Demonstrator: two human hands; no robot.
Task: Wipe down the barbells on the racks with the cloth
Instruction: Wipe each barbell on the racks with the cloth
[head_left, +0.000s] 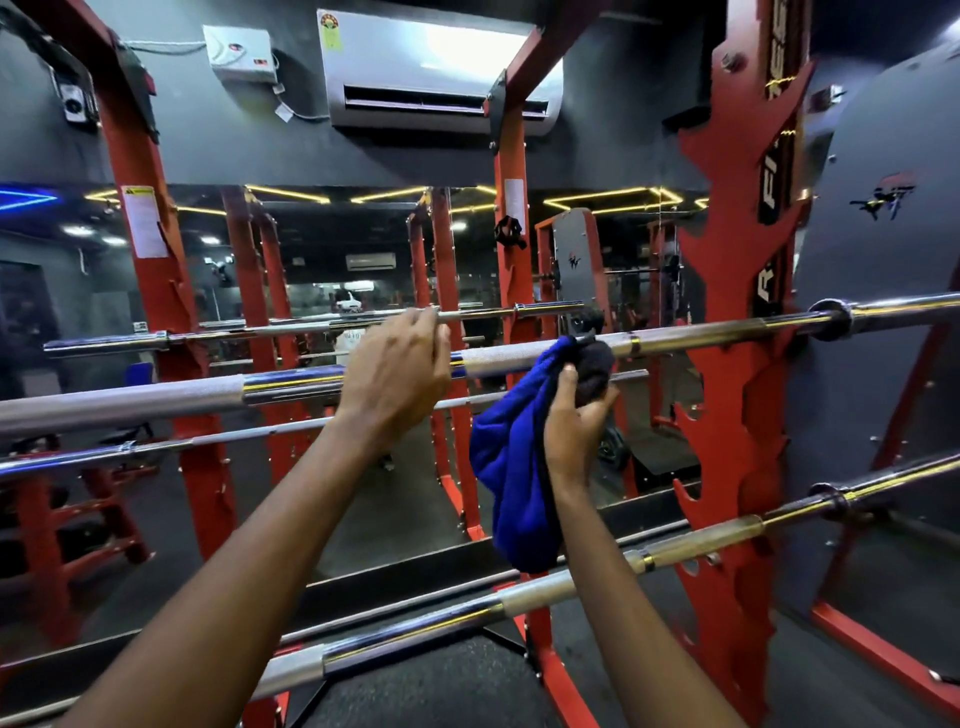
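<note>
1. Gripping the upper barbell (130, 405) is the left hand (395, 374); the right hand (576, 421) at its 3 o'clock bunches one blue cloth (511, 467) against it.
2. Two barbells total, lower barbell (696, 540) at 6, red rack post (732, 415) at 3.

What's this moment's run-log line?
left hand: grips upper barbell | right hand: holds blue cloth against it | lower barbell: hands off

Dark wall (218, 145), air conditioner (431, 67) overhead, wide mirror (332, 249) — yellow light strips (288, 194) reflected
</note>
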